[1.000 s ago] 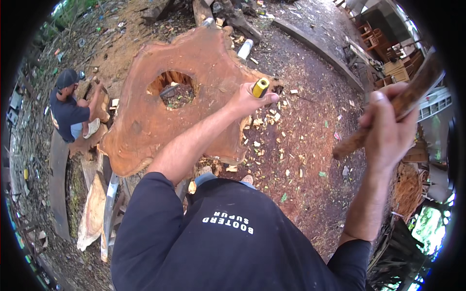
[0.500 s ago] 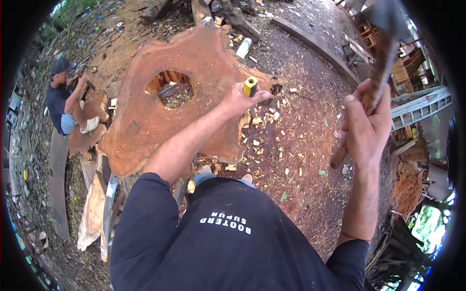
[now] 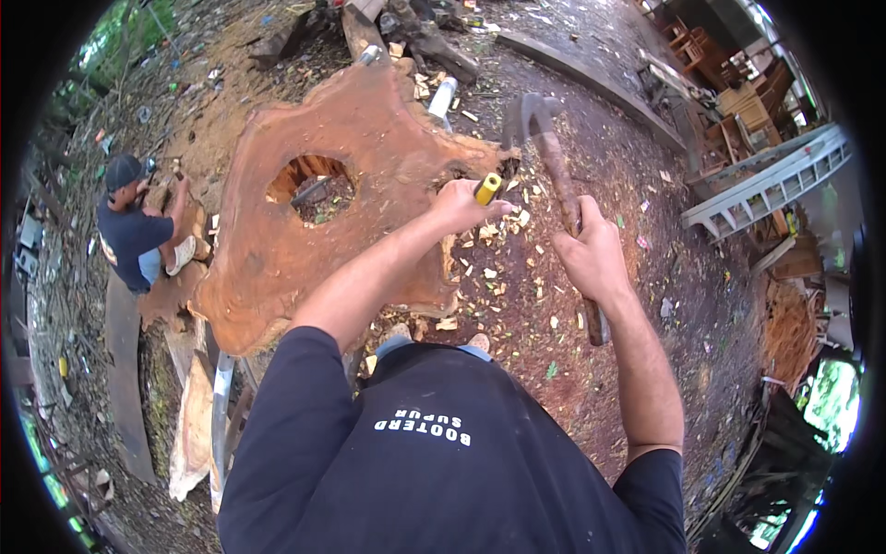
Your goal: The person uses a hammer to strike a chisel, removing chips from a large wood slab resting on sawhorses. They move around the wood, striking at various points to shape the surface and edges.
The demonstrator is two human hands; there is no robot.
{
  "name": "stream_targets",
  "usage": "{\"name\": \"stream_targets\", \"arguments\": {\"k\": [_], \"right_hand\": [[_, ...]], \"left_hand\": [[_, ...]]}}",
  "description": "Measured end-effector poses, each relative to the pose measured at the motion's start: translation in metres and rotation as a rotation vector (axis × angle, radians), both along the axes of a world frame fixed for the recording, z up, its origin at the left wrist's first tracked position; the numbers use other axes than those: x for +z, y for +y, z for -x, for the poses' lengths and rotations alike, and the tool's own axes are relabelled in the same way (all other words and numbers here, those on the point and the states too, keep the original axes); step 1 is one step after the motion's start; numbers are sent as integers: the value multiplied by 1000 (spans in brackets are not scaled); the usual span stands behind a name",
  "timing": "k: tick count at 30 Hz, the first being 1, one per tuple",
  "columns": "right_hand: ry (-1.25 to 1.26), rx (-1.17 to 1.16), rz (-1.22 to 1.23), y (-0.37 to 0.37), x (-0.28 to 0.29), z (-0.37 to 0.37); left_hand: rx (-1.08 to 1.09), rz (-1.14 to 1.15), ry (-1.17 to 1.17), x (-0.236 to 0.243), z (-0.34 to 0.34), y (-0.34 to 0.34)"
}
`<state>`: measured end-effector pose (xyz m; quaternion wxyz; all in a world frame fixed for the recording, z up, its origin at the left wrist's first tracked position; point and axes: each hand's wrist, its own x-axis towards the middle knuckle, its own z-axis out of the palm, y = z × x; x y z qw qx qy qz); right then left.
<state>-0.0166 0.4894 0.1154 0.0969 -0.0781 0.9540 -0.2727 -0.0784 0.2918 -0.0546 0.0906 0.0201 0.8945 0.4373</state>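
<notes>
My left hand [image 3: 457, 207] is closed round the yellow handle of a chisel [image 3: 488, 188], at the right edge of a big reddish-brown wood slab [image 3: 268, 242]. The handle's end points up; the blade is hidden below the hand. My right hand [image 3: 592, 254] grips the wooden handle of a hammer [image 3: 559, 177]. The hammer's dark head, smeared by motion, is up and left of that hand, a little beyond the chisel and apart from it in the picture. An irregular hole goes through the slab, with rough, cut walls.
Pale wood chips [image 3: 489, 231] litter the ground right of the slab. A co-worker [image 3: 138, 222] sits at the left beside smaller wood pieces. A long plank [image 3: 591, 88] lies at the far right, and an aluminium ladder [image 3: 771, 185] is at the right. Logs [image 3: 420, 37] lie behind the slab.
My right hand has brought the hammer down and left, from high at the right towards the chisel. The chisel stays in my left hand, now tilted a little more. The co-worker's arms have moved.
</notes>
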Motion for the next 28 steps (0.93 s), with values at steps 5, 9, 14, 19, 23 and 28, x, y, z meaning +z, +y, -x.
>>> {"name": "stream_targets", "arguments": {"k": [5,9,14,19,23,28], "right_hand": [[38,-72,227,34,-40,-13],[-49,-204,439,75,-87,-37],[-155,-332,561,105,-106,-64],[-221,-366,580,121,-116,-79],[-257,-363,570,118,-115,-82],[-248,-278,553,104,-109,-79]], "left_hand": [[-88,240,152,-32,45,57],[-445,270,222,-25,35,95],[-95,-58,118,-6,38,84],[217,-533,122,34,65,7],[254,-779,253,52,42,-21],[176,-711,150,33,27,-34]]}}
